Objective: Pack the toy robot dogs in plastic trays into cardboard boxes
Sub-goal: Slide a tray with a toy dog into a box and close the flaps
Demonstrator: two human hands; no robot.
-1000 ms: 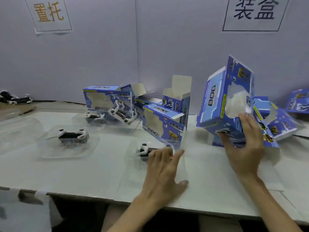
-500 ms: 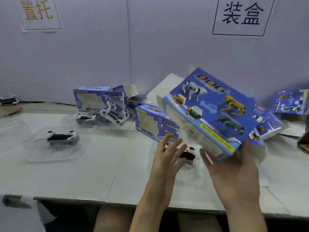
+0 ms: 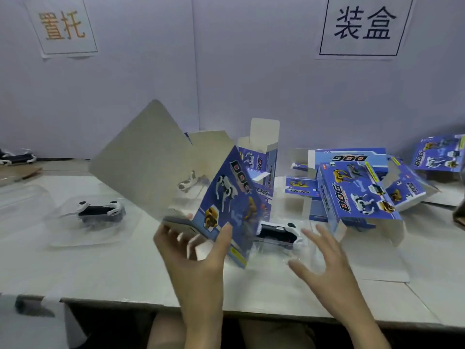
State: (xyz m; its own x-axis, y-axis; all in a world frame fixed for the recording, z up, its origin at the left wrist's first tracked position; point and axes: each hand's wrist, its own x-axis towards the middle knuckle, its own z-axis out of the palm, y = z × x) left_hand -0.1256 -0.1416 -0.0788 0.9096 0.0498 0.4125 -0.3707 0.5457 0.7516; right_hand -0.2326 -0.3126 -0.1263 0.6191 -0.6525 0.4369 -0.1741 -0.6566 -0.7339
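Left hand grips one opened box; right hand spread loose beside one trayed dog.

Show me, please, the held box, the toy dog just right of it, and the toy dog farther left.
Held box (image 3: 227, 195), head view, blue printed panel.
Right toy dog (image 3: 275, 231), head view, dark body.
Left toy dog (image 3: 99, 211), head view, dark body.

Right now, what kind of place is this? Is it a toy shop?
More likely a toy packing station than a shop. Many identical blue boxes lie open on the table, toy dogs sit in clear trays, and printed signs hang on the wall above.
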